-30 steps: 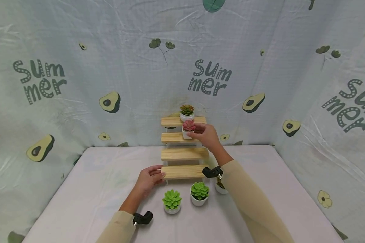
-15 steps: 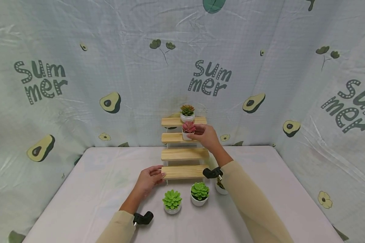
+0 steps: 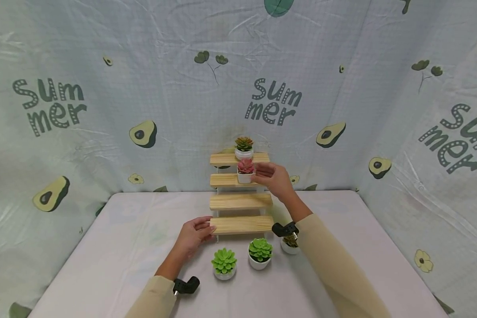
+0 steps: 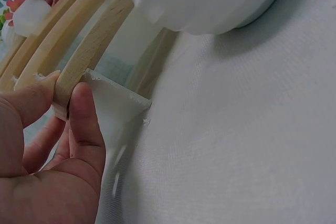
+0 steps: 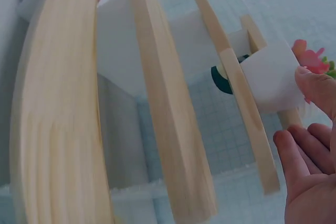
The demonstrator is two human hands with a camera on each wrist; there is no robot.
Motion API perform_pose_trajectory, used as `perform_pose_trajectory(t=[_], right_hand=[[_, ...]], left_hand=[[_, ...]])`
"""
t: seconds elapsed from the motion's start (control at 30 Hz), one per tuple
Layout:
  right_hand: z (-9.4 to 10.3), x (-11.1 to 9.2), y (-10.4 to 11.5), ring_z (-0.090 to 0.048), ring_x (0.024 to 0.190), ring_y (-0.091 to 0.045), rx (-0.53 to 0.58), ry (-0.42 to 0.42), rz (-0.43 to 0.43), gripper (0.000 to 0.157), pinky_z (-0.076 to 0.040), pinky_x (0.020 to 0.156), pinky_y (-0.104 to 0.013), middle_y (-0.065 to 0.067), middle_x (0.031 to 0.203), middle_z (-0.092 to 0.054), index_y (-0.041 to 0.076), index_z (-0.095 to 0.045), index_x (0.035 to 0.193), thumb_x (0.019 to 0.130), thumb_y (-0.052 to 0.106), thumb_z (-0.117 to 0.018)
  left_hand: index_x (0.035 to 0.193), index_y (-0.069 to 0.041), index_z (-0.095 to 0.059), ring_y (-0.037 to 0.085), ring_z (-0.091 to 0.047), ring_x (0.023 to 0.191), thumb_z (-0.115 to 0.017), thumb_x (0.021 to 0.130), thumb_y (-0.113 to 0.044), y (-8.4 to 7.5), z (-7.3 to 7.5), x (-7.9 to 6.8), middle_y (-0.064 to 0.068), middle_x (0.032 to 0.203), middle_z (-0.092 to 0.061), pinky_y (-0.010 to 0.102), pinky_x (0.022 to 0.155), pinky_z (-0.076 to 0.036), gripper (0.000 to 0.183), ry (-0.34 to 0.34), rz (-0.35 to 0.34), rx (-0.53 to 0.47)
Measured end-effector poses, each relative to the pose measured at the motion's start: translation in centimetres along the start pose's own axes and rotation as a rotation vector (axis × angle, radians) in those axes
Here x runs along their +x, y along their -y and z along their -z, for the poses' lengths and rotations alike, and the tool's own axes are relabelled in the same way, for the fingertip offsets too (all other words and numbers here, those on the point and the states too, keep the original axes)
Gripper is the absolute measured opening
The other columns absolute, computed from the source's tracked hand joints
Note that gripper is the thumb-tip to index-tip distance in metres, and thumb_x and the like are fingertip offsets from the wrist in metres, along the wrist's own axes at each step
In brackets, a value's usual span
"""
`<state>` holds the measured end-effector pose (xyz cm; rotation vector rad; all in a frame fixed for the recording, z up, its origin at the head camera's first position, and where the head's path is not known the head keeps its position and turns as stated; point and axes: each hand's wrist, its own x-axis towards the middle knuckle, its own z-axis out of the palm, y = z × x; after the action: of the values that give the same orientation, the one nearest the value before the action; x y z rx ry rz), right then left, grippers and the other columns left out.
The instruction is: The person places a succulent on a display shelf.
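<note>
A wooden tiered plant stand (image 3: 240, 202) with stepped planks stands at the back of the table. My left hand (image 3: 191, 236) pinches the left end of its lowest plank (image 4: 89, 51) between thumb and fingers. On the second plank from the top sits a pink succulent (image 3: 245, 166) in a white pot (image 5: 270, 80). Beside its right side is my right hand (image 3: 276, 179), fingers spread off the pot; in the right wrist view the thumb (image 5: 315, 87) lies by the pot's rim, and whether it touches is unclear. Behind, a reddish-green succulent (image 3: 244, 145) occupies the top plank.
Two bright green succulents, a left one (image 3: 224, 261) and a right one (image 3: 259, 251), stand in white pots before the stand. Another potted succulent (image 3: 290, 244) is partly covered by the right sleeve. A printed cloth (image 3: 175, 110) hangs behind the white table (image 3: 127, 247).
The pink succulent has come down slightly onto the second plank. My right hand's fingers have loosened from its pot and shifted a little right. My left hand keeps its place.
</note>
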<state>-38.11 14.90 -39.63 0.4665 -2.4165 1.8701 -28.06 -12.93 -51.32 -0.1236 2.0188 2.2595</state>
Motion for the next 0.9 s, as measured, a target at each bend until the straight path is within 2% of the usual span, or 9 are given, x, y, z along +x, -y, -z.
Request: perform_pose_trajectory(t=[0.17, 0.37, 0.67, 0.9], right_hand=[[1.6, -1.5, -0.6, -0.059, 0.132, -0.035, 0.024, -0.024, 0.023, 0.065, -0.055, 0.106, -0.038, -0.025, 0.144, -0.058, -0.003, -0.052, 0.146, 0.091, 0.019, -0.08], [3.0, -4.0, -1.4, -0.063, 0.128, -0.033, 0.006, -0.044, 0.029, 0.059, -0.058, 0.098, -0.025, -0.021, 0.138, -0.063, 0.001, -0.058, 0.14, 0.09, 0.025, -0.081], [3.8, -7.5, -3.4, -0.063, 0.127, -0.035, 0.009, -0.081, 0.05, 0.053, -0.057, 0.093, -0.015, -0.023, 0.134, -0.065, -0.001, -0.062, 0.135, 0.091, 0.023, -0.081], [4.3, -10.6, -4.4, -0.065, 0.125, -0.035, -0.085, -0.092, 0.035, 0.05, -0.056, 0.093, -0.015, -0.02, 0.132, -0.068, 0.005, -0.068, 0.13, 0.089, 0.03, -0.082]], left_hand=[[0.139, 0.009, -0.055, 0.012, -0.067, 0.083, -0.069, 0.095, 0.003, 0.1, 0.0, 0.1, 0.006, 0.099, -0.065, 0.026, 0.075, -0.063, 0.046, 0.0, 0.007, -0.005], [0.139, 0.009, -0.055, 0.012, -0.067, 0.083, -0.068, 0.095, 0.003, 0.1, 0.0, 0.1, 0.006, 0.099, -0.065, 0.026, 0.074, -0.063, 0.046, 0.003, 0.003, -0.007], [0.138, 0.009, -0.055, 0.011, -0.066, 0.083, -0.068, 0.095, 0.003, -0.1, 0.0, 0.0, 0.005, 0.098, -0.064, 0.024, 0.074, -0.063, 0.045, 0.003, -0.003, -0.003], [0.139, 0.009, -0.055, 0.011, -0.067, 0.083, -0.067, 0.096, 0.002, 0.1, -0.1, -0.1, 0.005, 0.099, -0.065, 0.024, 0.074, -0.063, 0.045, 0.004, -0.001, 0.0]])
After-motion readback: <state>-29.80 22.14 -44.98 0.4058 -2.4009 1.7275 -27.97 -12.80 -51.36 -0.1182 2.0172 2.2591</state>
